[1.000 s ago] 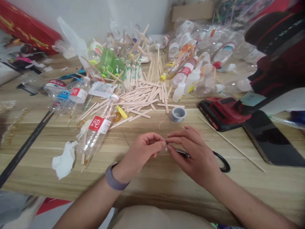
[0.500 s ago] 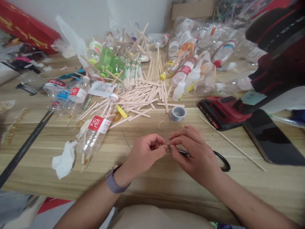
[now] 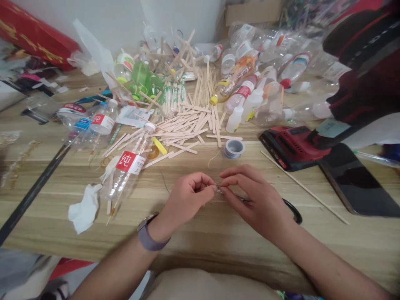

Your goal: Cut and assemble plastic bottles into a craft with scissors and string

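My left hand (image 3: 192, 198), with a watch (image 3: 151, 233) on its wrist, is closed in a pinch on a thin wire. A dark length of this wire (image 3: 164, 182) curves out behind the fingers to the left. My right hand (image 3: 250, 198) meets it fingertip to fingertip, thumb and forefinger pinching the same wire; the exact spot between the tips is tiny and partly hidden. Beneath the right hand lies a tool with a black looped handle (image 3: 298, 214), probably scissors, mostly covered. Just beyond the hands stands a grey spool (image 3: 233, 148) with a loose strand beside it.
A bottle with a red label (image 3: 128, 162) lies at left near a crumpled tissue (image 3: 84, 208). Wooden craft sticks (image 3: 184, 129) are heaped behind. A red cordless drill (image 3: 293, 146), a phone (image 3: 362, 179) and a thin stick (image 3: 306, 188) lie right. Plastic bottles (image 3: 237, 77) crowd the back.
Both hands stay fingertip to fingertip. The left hand has shifted slightly left, and the right fingers have turned a little, covering more of the black-handled tool.
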Tool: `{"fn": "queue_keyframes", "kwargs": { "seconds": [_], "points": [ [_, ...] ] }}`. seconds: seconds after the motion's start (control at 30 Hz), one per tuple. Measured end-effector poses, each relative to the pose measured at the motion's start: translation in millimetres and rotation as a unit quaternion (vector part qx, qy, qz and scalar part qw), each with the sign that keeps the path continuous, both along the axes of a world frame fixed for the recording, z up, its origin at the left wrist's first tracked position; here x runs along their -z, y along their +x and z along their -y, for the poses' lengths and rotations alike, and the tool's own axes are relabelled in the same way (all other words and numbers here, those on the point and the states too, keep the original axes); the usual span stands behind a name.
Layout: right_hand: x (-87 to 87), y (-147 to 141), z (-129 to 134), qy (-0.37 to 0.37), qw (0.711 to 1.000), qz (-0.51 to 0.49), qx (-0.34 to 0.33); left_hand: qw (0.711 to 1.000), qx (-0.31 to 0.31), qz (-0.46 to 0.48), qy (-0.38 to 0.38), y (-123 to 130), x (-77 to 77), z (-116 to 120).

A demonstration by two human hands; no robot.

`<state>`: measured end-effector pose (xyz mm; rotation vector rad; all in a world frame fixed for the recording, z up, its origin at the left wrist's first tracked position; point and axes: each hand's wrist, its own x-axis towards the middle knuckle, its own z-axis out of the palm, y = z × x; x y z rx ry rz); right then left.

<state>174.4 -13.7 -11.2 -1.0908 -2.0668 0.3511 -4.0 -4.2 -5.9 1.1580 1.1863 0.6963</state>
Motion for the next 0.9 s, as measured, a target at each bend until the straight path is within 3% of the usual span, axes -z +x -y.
{"fn": "queue_keyframes", "kwargs": {
  "seconds": [0.1, 0.3, 0.47, 0.57, 0.67, 0.8, 0.9],
  "points": [
    [-3.0, 1, 1, -0.03, 0.999, -0.019, -0.002, 1.0, 0.004, 0.003, 0.002, -2, 0.2, 0],
    [-9.7, 0, 1, -0.044, 0.998, -0.039, -0.031, 0.995, -0.089, -0.007, 0.043, -6, -0.1, -1],
    [-7.6, -1, 3, -0.062, 0.994, -0.065, -0.061, 0.997, -0.076, 0.006, 0.03, -3, 0.8, 1],
    [-5.7, -2, 5, -0.111, 0.984, -0.106, -0.096, 0.999, -0.042, -0.008, 0.033, -1, -0.7, 1],
    [-2.6, -6, 8, -0.209, 0.955, -0.187, -0.092, 0.998, -0.029, -0.04, 0.049, -1, -4.3, 3],
    [1.7, -11, 9, -0.34, 0.88, -0.321, -0.078, 0.995, -0.042, -0.059, 0.074, 0, -7.2, 5],
    [3.5, -11, 8, -0.396, 0.828, -0.388, -0.083, 0.994, -0.051, -0.058, 0.084, 1, -6.5, 6]
  ]
}}
